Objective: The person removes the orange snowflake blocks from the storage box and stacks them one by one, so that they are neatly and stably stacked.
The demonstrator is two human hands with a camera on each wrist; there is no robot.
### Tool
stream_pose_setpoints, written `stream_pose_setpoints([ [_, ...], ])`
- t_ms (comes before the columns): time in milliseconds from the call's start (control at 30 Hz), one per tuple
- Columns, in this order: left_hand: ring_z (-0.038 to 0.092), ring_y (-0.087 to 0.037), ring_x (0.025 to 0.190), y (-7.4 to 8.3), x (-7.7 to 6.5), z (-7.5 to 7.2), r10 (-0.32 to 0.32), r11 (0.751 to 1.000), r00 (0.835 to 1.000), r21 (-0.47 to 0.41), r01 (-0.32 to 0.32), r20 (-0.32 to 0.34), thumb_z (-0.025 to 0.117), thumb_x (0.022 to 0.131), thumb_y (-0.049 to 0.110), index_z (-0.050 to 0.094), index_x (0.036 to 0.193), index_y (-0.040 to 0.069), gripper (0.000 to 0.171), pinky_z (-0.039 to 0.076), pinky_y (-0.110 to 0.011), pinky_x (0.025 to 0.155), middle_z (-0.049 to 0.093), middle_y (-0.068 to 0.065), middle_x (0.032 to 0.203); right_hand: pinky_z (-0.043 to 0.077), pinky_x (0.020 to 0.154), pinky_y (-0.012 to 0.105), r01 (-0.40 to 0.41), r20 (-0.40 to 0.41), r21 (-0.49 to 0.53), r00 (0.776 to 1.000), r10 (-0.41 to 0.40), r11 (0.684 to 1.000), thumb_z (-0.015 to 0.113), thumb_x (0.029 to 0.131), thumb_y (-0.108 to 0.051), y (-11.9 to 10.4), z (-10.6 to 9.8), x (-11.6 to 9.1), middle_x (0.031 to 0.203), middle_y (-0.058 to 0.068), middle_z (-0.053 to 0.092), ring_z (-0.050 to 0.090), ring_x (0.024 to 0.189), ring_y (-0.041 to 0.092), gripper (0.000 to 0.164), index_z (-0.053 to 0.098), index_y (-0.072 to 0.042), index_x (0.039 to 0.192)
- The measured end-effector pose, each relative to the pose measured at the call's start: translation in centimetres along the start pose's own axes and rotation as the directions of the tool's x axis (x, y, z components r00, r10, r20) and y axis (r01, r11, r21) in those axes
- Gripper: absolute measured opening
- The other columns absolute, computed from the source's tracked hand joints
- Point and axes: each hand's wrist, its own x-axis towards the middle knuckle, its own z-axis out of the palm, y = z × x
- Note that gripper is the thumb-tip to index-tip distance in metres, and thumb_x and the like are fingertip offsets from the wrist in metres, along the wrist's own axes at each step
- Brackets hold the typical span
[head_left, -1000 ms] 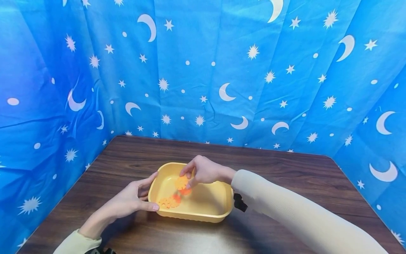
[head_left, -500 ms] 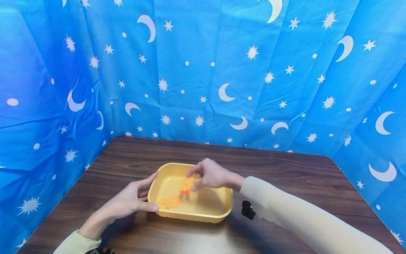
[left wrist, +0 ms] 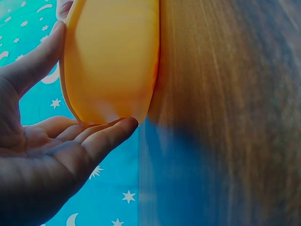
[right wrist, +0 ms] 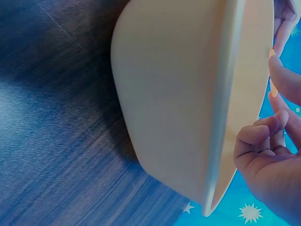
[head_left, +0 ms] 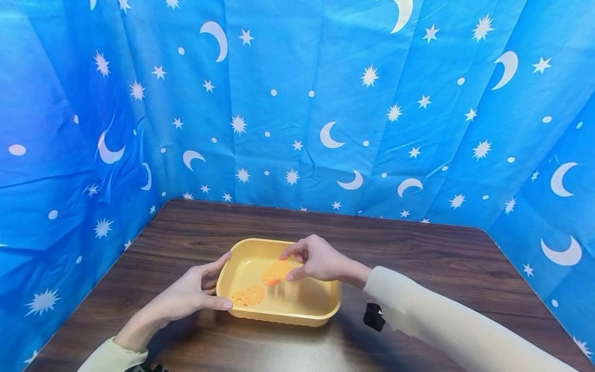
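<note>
Blue curtain (head_left: 279,62) printed with white moons and stars hangs behind a dark wooden table (head_left: 176,237).

Leftmost, the left hand (head_left: 192,292) is spread round the end of a yellow tub (head_left: 297,318), thumb on the near corner of the rim, fingers against the outside wall. That light clasp could slide off the smooth side; the tub might then skid or tip if bumped.

Just inside the tub's near left corner lie a small orange piece (head_left: 239,298) and a toothed orange disc (head_left: 255,294), close together. Being thin and flat, they would probably be hard to get a fingertip under, and a nudge could wedge them in the corner.

Further right, over the middle of the tub, the right hand (head_left: 321,261) pinches more orange, the held piece (head_left: 280,268), between thumb and forefinger, the other fingers curled in. Whether that is one piece or two overlapping, I cannot tell. Only its edge is gripped, so it could twist or drop back.

At far right, the right sleeve (head_left: 441,315) and a black object (head_left: 374,316) under the wrist sit just beside the tub; a low sweep could knock the rim.
</note>
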Motion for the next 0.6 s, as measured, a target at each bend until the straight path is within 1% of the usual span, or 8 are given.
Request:
stream_pose_setpoints([
  [167,0.041,-0.048,0.146,0.0,0.1,0.0,0.002,1.0,1.0,0.0,-0.002,0.001,0.091,0.085,0.019,0.023,0.166,0.001,0.108,0.046,-0.049,0.112,0.024,-0.027,0.169,0.035,0.06,0.021,0.002,-0.04,0.001,0.999,-0.001,1.0,0.091,0.081,-0.004,0.1,-0.2,-0.7,0.067,-0.006,0.045,0.04,0.06,0.007,0.032,0.079,0.0,0.11],
  [400,0.04,-0.049,0.146,-0.1,0.1,-0.1,0.011,1.0,1.0,0.0,-0.011,0.002,0.091,0.084,0.018,0.023,0.166,0.0,0.108,0.046,-0.05,0.112,0.025,-0.027,0.169,0.035,0.061,0.022,0.0,-0.074,-0.001,0.997,0.0,1.0,0.091,0.082,-0.005,0.4,-0.3,-1.4,0.066,-0.006,0.044,0.04,0.059,0.008,0.031,0.079,-0.001,0.11],
  [600,0.04,-0.05,0.146,-0.2,0.1,0.0,0.011,1.0,1.0,-0.002,-0.011,0.001,0.091,0.084,0.018,0.023,0.166,0.0,0.108,0.046,-0.05,0.112,0.025,-0.028,0.169,0.034,0.059,0.021,0.023,-0.085,0.035,0.996,-0.02,0.999,0.091,0.082,-0.006,0.7,-0.5,-2.1,0.067,-0.005,0.045,0.042,0.06,0.008,0.032,0.078,0.001,0.111],
])
